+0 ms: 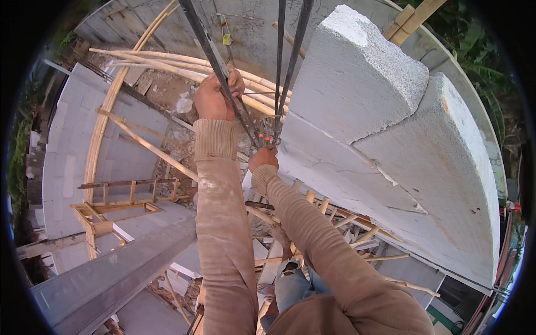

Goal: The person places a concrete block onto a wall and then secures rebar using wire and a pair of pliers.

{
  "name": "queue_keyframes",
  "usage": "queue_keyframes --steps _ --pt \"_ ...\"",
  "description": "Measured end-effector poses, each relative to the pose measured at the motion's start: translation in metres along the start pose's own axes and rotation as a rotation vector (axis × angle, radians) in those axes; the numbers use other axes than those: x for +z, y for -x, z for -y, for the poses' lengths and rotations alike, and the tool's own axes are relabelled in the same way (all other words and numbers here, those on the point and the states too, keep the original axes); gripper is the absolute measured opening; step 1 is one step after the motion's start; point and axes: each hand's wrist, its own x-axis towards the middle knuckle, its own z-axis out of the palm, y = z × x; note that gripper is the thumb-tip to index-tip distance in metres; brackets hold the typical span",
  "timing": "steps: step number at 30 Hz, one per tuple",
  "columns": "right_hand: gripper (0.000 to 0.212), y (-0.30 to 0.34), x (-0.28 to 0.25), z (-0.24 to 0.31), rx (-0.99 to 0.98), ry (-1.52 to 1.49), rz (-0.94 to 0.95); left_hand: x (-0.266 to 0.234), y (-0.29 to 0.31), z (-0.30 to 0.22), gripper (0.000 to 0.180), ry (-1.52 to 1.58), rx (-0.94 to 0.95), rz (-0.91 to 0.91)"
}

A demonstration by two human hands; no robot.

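My left hand (216, 96) is closed around a dark steel reinforcing bar (205, 40) that slants down toward the middle. Lower and a little to the right, my right hand (264, 158) is closed on a small tool with two orange tips (264, 137) sticking out beyond the fingers. The tool's kind is too small to tell. More upright reinforcing bars (290, 56) stand just right of my left hand. A thin rod or wire crosses between the bars near that hand. The bars' lower ends run down behind my right hand.
A pale block wall (357, 84) with jagged top edges rises close on the right. Bamboo poles (162, 62) cross at left and behind the bars. A grey metal beam (123, 273) runs at lower left, near a wooden frame (114, 215). Rubble (167, 89) lies far below.
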Motion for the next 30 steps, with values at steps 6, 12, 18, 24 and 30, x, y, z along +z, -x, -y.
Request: queue_keyframes --steps 6,12,18,24,30 --pt "0.064 0.001 -0.006 0.011 -0.236 0.322 0.122 -0.012 0.001 -0.006 0.029 0.007 0.009 -0.084" --pt "0.065 -0.051 -0.025 -0.004 -0.247 0.346 0.623 -0.01 0.003 -0.005 0.03 -0.008 0.035 -0.083" --pt "0.058 -0.002 -0.011 -0.027 -0.07 0.029 0.324 -0.021 0.001 -0.001 0.027 0.079 0.047 -0.054" --pt "0.063 0.046 -0.027 -0.093 -0.345 0.013 0.265 -0.008 -0.009 0.01 0.04 -0.035 0.111 -0.196" --pt "0.07 0.123 -0.044 -0.263 -0.321 0.271 0.526 -0.018 0.013 0.017 0.048 -0.469 0.4 -0.718"
